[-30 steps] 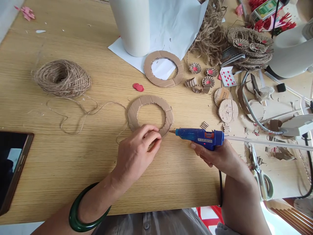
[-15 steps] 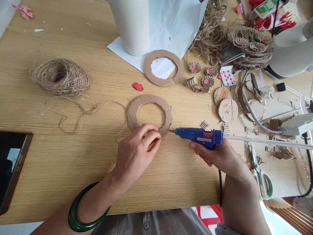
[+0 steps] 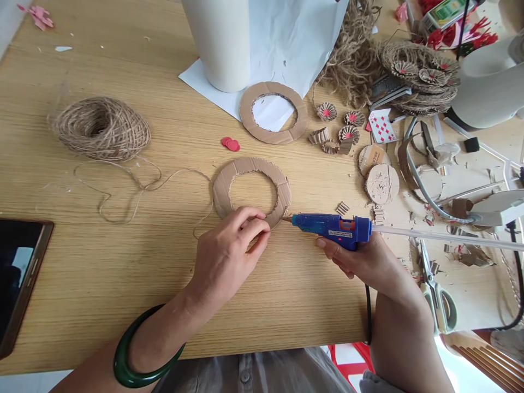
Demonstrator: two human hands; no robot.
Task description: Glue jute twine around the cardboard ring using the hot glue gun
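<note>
My left hand [image 3: 233,248] is closed at the near edge of a cardboard ring [image 3: 224,188], its thumb and fingers pinched on the rim. A thin twine [image 3: 186,171] runs from the ball of jute twine [image 3: 102,130] to the ring and passes under that hand; its end is hidden by the fingers. My right hand [image 3: 364,256] grips a blue hot glue gun [image 3: 319,225] with a clear glue stick [image 3: 434,236] coming out of its back. The gun's nozzle points left and meets the ring's lower right edge, or sits very close to it.
Behind lies a second cardboard ring [image 3: 301,115], partly on white paper [image 3: 286,38] beside a white cylinder [image 3: 219,49]. To the right are pleated cardboard flowers [image 3: 327,112], cardboard discs [image 3: 382,184] and scissors [image 3: 436,295]. A phone [image 3: 22,278] rests at the left edge.
Almost nothing differs. The glue gun has shifted very slightly left, its nozzle still at the ring's edge; my left hand keeps its place.
</note>
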